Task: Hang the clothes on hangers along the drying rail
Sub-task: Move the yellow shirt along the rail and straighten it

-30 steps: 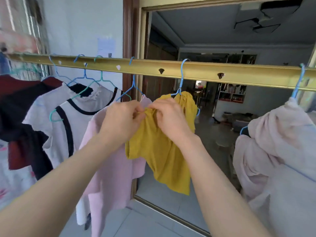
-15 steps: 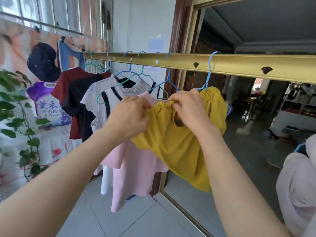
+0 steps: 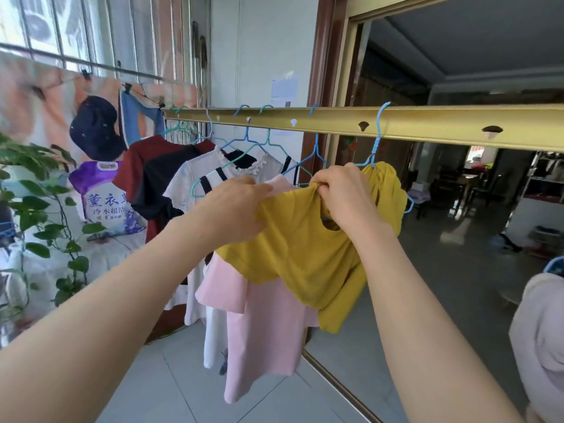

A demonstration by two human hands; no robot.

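Drying rail [image 3: 427,123], gold, slotted: carries at least five tops on wire hangers, from the window end a dark red top [image 3: 137,160], a black one, a white top with dark stripes [image 3: 189,184], a pink top [image 3: 262,331] and a yellow top [image 3: 305,254]. Yellow top: on a blue hanger [image 3: 377,141] hooked over the rail, far shoulder seated, collar bunched. Right hand [image 3: 345,193]: pinching that collar below the hook. Left hand [image 3: 235,209]: gripping the near shoulder, cloth drawn out sideways. Progress, as judged: task well advanced; this piece lacks only its near shoulder settled and smoothed. Pale garment [image 3: 540,331], lower right edge: whether hung, cannot tell. Containers: one purple detergent bag [image 3: 103,196] by the window, contents hidden; no laundry basket shows
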